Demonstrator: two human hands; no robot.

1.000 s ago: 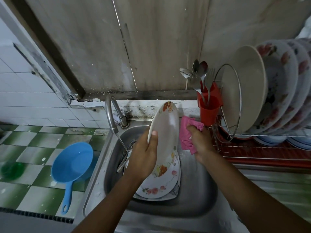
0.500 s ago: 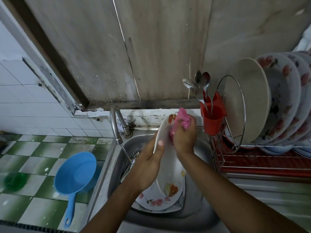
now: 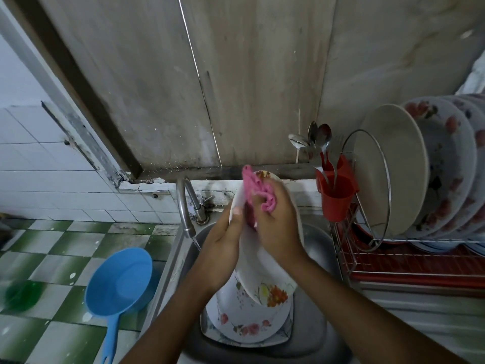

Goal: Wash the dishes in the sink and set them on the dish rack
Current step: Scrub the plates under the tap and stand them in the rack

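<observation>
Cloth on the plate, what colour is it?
Pink. The cloth shows best in the head view.

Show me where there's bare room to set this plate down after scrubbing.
Free: the red rack tray in front of the standing plates; the grey counter strip before it; the green tiles between the blue dipper and the wall. Crowded: the sink, filled by stacked plates.

Glossy glazed plate [image 3: 265, 264], soft pink cloth [image 3: 258, 191], dull steel sink [image 3: 315, 240] (wet), matt blue plastic scoop [image 3: 118, 282].
</observation>
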